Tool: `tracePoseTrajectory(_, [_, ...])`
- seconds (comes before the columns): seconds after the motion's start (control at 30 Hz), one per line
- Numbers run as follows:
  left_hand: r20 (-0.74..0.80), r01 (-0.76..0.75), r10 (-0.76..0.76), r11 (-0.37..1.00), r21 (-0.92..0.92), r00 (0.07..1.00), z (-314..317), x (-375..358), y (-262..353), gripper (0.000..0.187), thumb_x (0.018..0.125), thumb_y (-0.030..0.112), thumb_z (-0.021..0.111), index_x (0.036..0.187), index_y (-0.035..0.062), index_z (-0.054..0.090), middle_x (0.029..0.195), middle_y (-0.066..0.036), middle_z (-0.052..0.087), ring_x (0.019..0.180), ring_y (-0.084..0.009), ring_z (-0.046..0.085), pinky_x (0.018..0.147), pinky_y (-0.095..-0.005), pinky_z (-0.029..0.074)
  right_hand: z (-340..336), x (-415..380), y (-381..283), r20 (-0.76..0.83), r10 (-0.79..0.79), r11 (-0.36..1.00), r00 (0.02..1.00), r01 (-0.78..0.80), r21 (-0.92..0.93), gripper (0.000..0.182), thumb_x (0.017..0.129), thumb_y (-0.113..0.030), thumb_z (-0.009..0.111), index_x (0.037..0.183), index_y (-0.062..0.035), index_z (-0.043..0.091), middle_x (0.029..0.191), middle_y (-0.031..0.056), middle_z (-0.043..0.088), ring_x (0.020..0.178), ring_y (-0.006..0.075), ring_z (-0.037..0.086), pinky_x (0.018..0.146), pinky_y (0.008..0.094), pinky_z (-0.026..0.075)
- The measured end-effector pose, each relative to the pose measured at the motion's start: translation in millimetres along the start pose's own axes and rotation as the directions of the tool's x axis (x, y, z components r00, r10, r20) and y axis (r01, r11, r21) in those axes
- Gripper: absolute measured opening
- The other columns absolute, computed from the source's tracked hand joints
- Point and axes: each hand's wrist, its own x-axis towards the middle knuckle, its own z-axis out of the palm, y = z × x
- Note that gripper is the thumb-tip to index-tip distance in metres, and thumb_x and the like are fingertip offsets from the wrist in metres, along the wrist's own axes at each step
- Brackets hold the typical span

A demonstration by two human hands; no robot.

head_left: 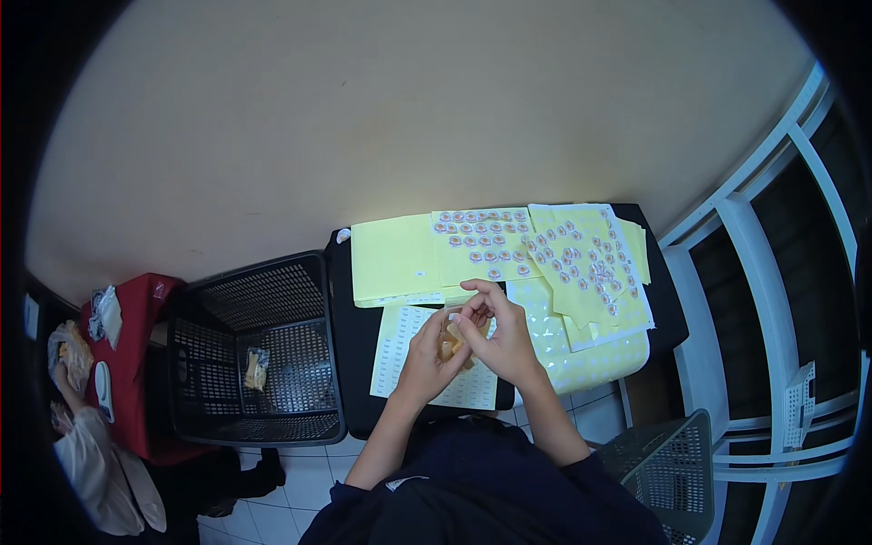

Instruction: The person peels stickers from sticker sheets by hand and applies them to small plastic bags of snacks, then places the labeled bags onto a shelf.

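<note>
Over the front of the black-covered table, my left hand point(425, 361) is closed around a small clear packet point(451, 348) with tan contents, partly hidden by the fingers. My right hand point(502, 338) meets it from the right, fingers curled and thumb over the packet. At the right thumb tip shows a small white piece point(455, 318), too small to identify. Beneath both hands lies a white label sheet point(400, 350) with rows of small print. Behind them a yellow sheet point(477, 227) carries rows of round red-and-orange stickers.
More sticker sheets point(581, 263) overlap at the right, beside a plain yellow sheet point(391, 254). A black crate point(334, 363) on the left holds a packet point(257, 368). At far left a person point(104, 472) works by a red-covered table point(136, 345). A grey basket point(668, 463) stands at lower right.
</note>
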Motion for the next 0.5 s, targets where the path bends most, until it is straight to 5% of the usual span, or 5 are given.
tracePoseTrajectory(0.17, [-0.019, -0.029, 0.030, 0.999, 0.044, 0.999, 7.5, -0.4, 0.3, 0.042, 0.071, 0.005, 0.061, 0.109, 0.0007, 0.043, 0.098, -0.017, 0.055, 0.091, -0.0294, 0.057, 0.076, -0.0341, 0.045, -3.6, 0.6, -2.2, -0.040, -0.058, 0.994, 0.998, 0.054, -0.096, 0.035, 0.073, -0.005, 0.061, 0.105, 0.0010, 0.046, 0.065, 0.0085, 0.055, 0.059, 0.0151, 0.056, 0.058, 0.0258, 0.045])
tracePoseTrajectory(0.33, [-0.036, -0.112, 0.116, 0.990, 0.089, 0.993, 10.6, 0.2, -0.5, 0.043, 0.070, 0.005, 0.062, 0.108, -0.0002, 0.043, 0.097, -0.016, 0.056, 0.089, -0.0263, 0.058, 0.076, -0.0328, 0.045, -6.6, 1.2, -4.3, -0.067, -0.014, 0.992, 0.998, 0.006, -0.122, 0.036, 0.071, -0.004, 0.063, 0.104, 0.0002, 0.048, 0.059, 0.0025, 0.052, 0.056, 0.0087, 0.050, 0.055, 0.0221, 0.042])
tracePoseTrajectory(0.5, [-0.005, 0.078, -0.078, 0.995, -0.060, 0.997, 9.9, -3.7, 4.5, 0.042, 0.072, 0.007, 0.063, 0.108, 0.0001, 0.042, 0.095, -0.014, 0.058, 0.086, -0.0235, 0.060, 0.074, -0.0309, 0.047, -10.0, 0.2, 5.1, -0.085, 0.044, 0.997, 0.995, -0.048, -0.053, 0.040, 0.069, -0.005, 0.066, 0.106, -0.0008, 0.049, 0.057, 0.0019, 0.051, 0.052, 0.0084, 0.050, 0.053, 0.0225, 0.043])
